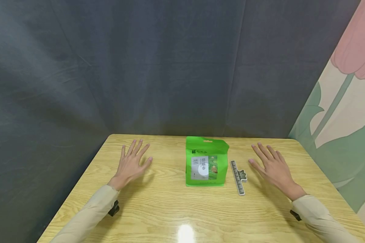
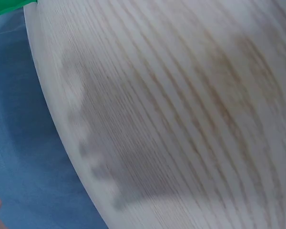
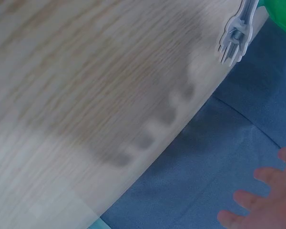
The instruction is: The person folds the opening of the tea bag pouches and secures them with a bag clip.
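A bright green tea bag (image 1: pixel 207 165) with Chinese lettering on its label stands upright on the table, its top corner folded at the right. Just right of it lies a long bag clip (image 1: pixel 239 178) printed with piano keys; the right wrist view shows the clip's spring (image 3: pixel 237 34). My left hand (image 1: pixel 132 165) is over the left part of the table, fingers spread and holding nothing. To the right of the clip, my right hand (image 1: pixel 273 168) spreads its fingers, also with nothing in them. Both hands cast shadows on the wood.
The light wood table (image 1: pixel 158 209) ends at a dark blue-grey curtain (image 1: pixel 170 74) behind and on the left. A wall with a painted tulip (image 1: pixel 357 54) borders it on the right. A bright reflection shows near the table's front.
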{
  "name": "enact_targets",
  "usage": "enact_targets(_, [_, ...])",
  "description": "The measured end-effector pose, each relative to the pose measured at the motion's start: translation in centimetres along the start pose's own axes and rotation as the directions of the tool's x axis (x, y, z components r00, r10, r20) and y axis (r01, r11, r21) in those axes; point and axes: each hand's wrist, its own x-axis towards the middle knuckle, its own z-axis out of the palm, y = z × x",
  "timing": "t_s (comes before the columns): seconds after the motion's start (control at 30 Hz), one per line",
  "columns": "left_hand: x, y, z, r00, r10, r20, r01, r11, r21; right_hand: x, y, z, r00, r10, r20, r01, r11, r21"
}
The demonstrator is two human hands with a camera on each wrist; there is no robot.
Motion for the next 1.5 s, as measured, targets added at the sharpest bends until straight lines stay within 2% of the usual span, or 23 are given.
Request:
enact_targets(0.63, [0.3,0.5,-0.4,0.999,-0.029,0.016,0.03,0.999,-0.041,0.5,-0.5,-0.2,0.999,-0.033,-0.032,0.034,0.999,0.024])
enact_targets(1.17, [0.3,0.6,-0.3,1.0,-0.022,-0.006,0.021,0.996,-0.086,0.9,-1.2,-0.5,0.997,-0.047,-0.059,0.049,0.998,0.035])
enact_targets(1.5, [0.2,0.9,-0.4,1.0,-0.012,-0.002,0.012,0.989,-0.146,1.2,-1.4,-0.5,0.993,-0.064,-0.1,0.067,0.997,0.033])
